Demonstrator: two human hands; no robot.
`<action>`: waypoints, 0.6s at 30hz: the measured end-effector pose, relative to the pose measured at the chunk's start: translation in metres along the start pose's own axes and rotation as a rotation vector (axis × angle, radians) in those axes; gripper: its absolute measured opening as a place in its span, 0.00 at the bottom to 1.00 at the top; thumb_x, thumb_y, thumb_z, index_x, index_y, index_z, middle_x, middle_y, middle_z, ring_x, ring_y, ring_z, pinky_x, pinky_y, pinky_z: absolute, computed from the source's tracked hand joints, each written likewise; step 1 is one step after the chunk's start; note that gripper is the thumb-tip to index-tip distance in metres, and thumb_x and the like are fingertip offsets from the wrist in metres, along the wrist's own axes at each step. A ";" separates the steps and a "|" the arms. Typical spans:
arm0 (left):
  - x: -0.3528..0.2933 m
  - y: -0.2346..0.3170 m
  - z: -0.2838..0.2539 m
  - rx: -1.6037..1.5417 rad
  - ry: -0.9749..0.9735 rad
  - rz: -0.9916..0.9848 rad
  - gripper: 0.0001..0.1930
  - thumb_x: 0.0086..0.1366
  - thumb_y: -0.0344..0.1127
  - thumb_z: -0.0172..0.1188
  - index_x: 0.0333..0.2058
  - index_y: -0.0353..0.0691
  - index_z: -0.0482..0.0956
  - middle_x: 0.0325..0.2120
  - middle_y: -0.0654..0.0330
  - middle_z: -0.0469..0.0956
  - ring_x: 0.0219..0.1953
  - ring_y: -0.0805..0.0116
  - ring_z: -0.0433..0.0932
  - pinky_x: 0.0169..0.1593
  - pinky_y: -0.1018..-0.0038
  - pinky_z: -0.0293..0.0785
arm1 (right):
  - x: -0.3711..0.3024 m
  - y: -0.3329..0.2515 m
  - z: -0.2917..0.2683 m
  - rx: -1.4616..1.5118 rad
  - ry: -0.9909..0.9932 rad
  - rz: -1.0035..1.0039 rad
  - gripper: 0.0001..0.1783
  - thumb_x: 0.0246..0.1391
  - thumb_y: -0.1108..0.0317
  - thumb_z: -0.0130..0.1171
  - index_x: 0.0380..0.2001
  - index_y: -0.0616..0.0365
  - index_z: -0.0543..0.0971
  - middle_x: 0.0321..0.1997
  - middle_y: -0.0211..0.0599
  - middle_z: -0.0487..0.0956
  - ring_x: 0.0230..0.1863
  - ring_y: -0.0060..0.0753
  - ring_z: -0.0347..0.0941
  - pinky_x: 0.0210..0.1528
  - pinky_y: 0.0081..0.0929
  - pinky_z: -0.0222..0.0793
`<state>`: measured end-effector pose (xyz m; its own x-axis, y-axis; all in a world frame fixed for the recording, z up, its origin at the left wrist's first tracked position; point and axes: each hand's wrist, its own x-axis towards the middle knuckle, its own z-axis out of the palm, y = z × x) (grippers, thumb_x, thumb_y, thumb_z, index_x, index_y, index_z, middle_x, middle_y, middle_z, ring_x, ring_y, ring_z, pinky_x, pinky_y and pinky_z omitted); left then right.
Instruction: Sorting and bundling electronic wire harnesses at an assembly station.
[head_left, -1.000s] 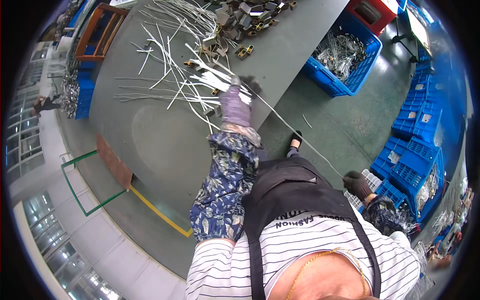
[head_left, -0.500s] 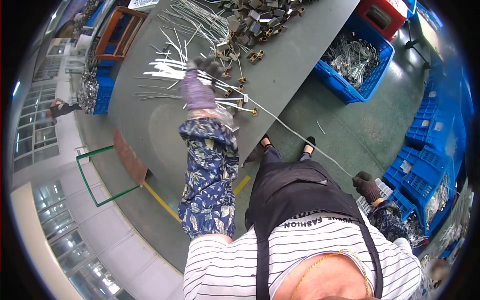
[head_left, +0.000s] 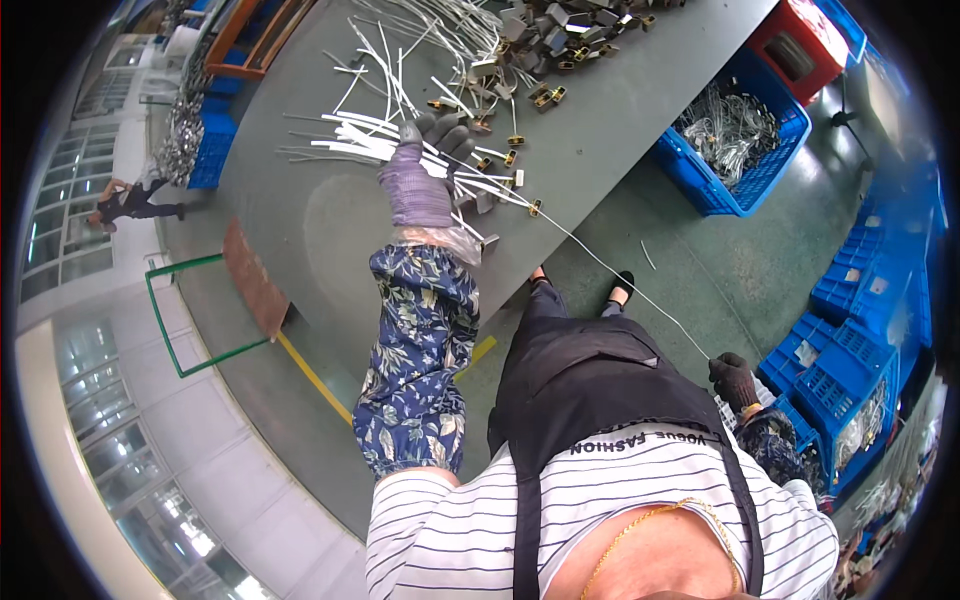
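Note:
My left hand, in a grey-purple glove, is over the grey table with its fingers curled around a bunch of white cables. Small metal connectors on cable ends lie just right of its fingertips. A long thin white cable runs from beside that bunch across the table's edge. Its far end reaches my right hand, which is closed on it in a dark brown glove, low at my right side. The cable's end inside that fist is hidden.
A heap of metal connectors and more white cables cover the table's far part. Beyond its right edge stand a blue crate of cables and a red box. Blue crates are stacked at right. Another person is far left.
The view has shifted, so the table and crates sit further right in it. My left hand stays at the cable bunch, and my right hand still holds the long cable, which sags slightly more.

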<state>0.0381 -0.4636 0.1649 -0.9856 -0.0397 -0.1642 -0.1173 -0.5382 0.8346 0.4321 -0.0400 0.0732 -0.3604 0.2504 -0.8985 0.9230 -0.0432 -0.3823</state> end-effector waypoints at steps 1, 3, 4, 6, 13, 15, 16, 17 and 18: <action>-0.003 0.005 0.005 0.025 0.086 -0.011 0.19 0.67 0.46 0.52 0.44 0.33 0.71 0.38 0.47 0.78 0.38 0.56 0.80 0.42 0.61 0.82 | 0.001 -0.003 0.002 0.007 -0.030 -0.028 0.11 0.52 0.62 0.59 0.25 0.58 0.75 0.18 0.31 0.72 0.14 0.20 0.62 0.15 0.22 0.54; -0.012 0.010 0.019 0.014 0.072 0.019 0.20 0.67 0.46 0.53 0.44 0.32 0.71 0.38 0.47 0.78 0.37 0.56 0.80 0.40 0.63 0.83 | 0.004 -0.007 0.006 0.012 -0.031 -0.016 0.11 0.53 0.62 0.59 0.25 0.58 0.75 0.18 0.31 0.72 0.14 0.20 0.62 0.15 0.22 0.54; -0.018 0.010 0.025 -0.028 0.059 0.021 0.20 0.66 0.47 0.54 0.43 0.32 0.70 0.37 0.46 0.78 0.35 0.56 0.80 0.38 0.63 0.83 | 0.005 -0.008 0.007 0.004 -0.019 -0.011 0.11 0.53 0.62 0.59 0.25 0.57 0.75 0.18 0.30 0.72 0.13 0.19 0.61 0.15 0.22 0.53; -0.022 0.009 0.028 0.018 0.142 -0.069 0.20 0.66 0.47 0.54 0.44 0.32 0.70 0.37 0.46 0.78 0.34 0.57 0.80 0.38 0.63 0.83 | 0.006 -0.009 0.008 0.002 -0.042 -0.008 0.11 0.53 0.62 0.59 0.25 0.57 0.75 0.18 0.30 0.72 0.14 0.19 0.62 0.15 0.21 0.54; -0.010 0.012 0.006 -0.020 0.186 -0.018 0.19 0.67 0.46 0.52 0.42 0.33 0.69 0.36 0.45 0.79 0.31 0.59 0.80 0.35 0.65 0.82 | 0.001 -0.005 0.001 0.028 -0.064 0.003 0.09 0.53 0.64 0.58 0.26 0.58 0.75 0.17 0.30 0.71 0.13 0.20 0.61 0.15 0.20 0.53; -0.026 0.003 0.023 -0.128 0.004 0.022 0.17 0.67 0.45 0.54 0.38 0.35 0.72 0.31 0.52 0.79 0.28 0.62 0.79 0.31 0.66 0.81 | 0.003 -0.008 0.005 0.054 -0.105 -0.001 0.09 0.53 0.64 0.58 0.27 0.58 0.74 0.18 0.30 0.71 0.13 0.20 0.61 0.14 0.21 0.53; -0.043 -0.004 0.036 -0.038 -0.024 0.049 0.15 0.66 0.44 0.56 0.37 0.35 0.74 0.30 0.53 0.80 0.28 0.62 0.80 0.31 0.67 0.81 | 0.005 -0.009 0.009 0.065 -0.135 -0.005 0.09 0.53 0.64 0.58 0.27 0.57 0.74 0.18 0.30 0.71 0.13 0.20 0.61 0.14 0.21 0.53; -0.059 -0.008 0.047 -0.022 -0.064 -0.189 0.16 0.66 0.45 0.55 0.37 0.35 0.75 0.29 0.55 0.80 0.28 0.62 0.80 0.32 0.67 0.80 | 0.006 -0.011 0.013 0.075 -0.142 -0.019 0.09 0.53 0.64 0.58 0.27 0.57 0.74 0.18 0.30 0.71 0.13 0.20 0.61 0.14 0.21 0.53; -0.081 -0.025 0.065 0.028 0.125 -0.394 0.16 0.67 0.44 0.53 0.34 0.34 0.77 0.29 0.55 0.80 0.30 0.62 0.80 0.32 0.66 0.80 | 0.007 -0.014 0.017 0.128 -0.175 -0.052 0.09 0.53 0.64 0.58 0.27 0.57 0.74 0.18 0.30 0.71 0.13 0.20 0.61 0.13 0.21 0.53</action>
<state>0.1129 -0.3919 0.1912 -0.8424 0.0621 -0.5352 -0.4879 -0.5094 0.7088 0.4144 -0.0537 0.0684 -0.4349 0.0838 -0.8966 0.8822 -0.1597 -0.4429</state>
